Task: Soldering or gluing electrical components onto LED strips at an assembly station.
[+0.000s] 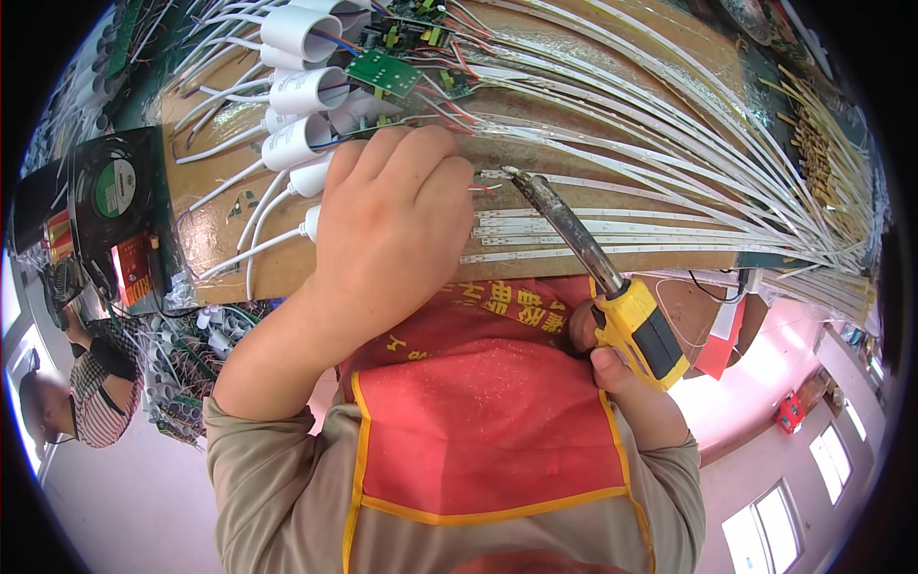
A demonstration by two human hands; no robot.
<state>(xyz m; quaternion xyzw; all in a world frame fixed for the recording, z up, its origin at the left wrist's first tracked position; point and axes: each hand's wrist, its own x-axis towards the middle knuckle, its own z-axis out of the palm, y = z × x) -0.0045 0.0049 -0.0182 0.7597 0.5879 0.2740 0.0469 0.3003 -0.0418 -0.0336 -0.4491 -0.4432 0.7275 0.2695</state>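
My left hand (392, 210) is closed over the row of white plastic tubes, knuckles up. Its fingertips and whatever they pinch are hidden beneath it. Thin red and white wires (484, 188) come out from under its right side. My right hand (617, 368) is wrapped round the yellow and black handle of a soldering iron (574, 234). The iron's dark tip points up and left, close to those wires and to the end of a white LED strip (564, 182). Beyond my left hand, a green circuit board (382, 73) with wires lies by a white tube (292, 143).
Several LED strips (622, 139) fan out across the brown board (535, 158) to the right. A black fan (110, 187) stands at the left. Finished-looking wired parts (191, 373) are heaped at lower left, near another person (96, 392). A red sheet (719, 340) hangs at right.
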